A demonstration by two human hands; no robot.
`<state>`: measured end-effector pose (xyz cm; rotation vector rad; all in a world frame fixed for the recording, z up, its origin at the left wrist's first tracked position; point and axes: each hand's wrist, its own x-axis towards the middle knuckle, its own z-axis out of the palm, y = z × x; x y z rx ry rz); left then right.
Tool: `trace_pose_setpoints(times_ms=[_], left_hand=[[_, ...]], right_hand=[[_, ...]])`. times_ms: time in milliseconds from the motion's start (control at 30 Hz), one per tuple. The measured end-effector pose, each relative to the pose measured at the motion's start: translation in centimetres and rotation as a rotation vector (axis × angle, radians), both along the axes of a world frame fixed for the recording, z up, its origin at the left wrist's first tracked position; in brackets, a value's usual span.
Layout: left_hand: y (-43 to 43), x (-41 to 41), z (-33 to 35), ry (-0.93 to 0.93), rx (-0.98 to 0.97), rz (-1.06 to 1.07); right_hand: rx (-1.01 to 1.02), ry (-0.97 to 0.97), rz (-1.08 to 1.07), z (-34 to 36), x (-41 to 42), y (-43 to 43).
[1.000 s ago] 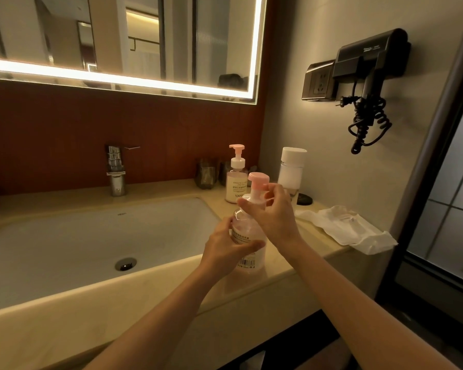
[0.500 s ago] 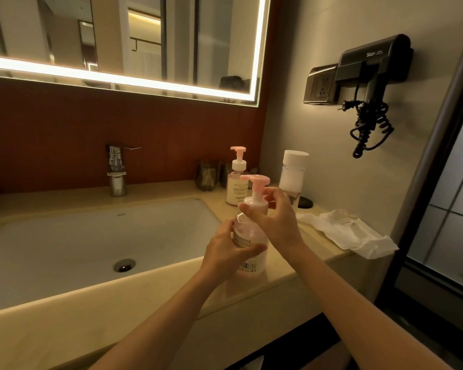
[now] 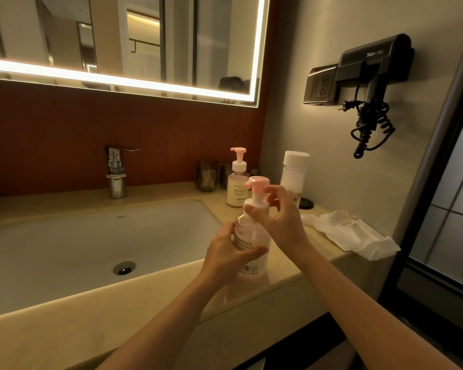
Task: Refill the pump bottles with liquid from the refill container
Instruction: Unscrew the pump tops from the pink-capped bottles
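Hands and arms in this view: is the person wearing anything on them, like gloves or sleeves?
The left hand and right hand are bare: no gloves, and no rings, watch or bracelet that I can see. No sleeves show either; the arms are uncovered down to the picture's lower edge.

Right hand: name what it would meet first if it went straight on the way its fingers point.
The near pump bottle's white collar, which the right hand pinches; behind it probably the rear pump bottle, depth unclear.
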<state>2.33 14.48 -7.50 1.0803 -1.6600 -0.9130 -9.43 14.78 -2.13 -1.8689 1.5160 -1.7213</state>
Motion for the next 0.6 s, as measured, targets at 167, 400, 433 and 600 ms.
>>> trace_pose_setpoints(times_ms=[167,400,433,600], left_hand=[[0.1,0.1,-0.1,0.01,-0.008,-0.003],[0.1,0.0,-0.1,0.007,-0.014,0.004],[0.1,0.0,-0.1,0.005,-0.014,0.004],[0.0,0.1,-0.1,0.005,-0.013,0.002]], right_hand=[[0.074,-0.183,0.251,0.2,-0.6,0.4],[0.074,-0.046,0.03,-0.4,0.3,-0.5],[0.07,-0.051,0.015,-0.4,0.4,-0.5],[0.109,-0.179,0.131,-0.1,0.1,-0.2]])
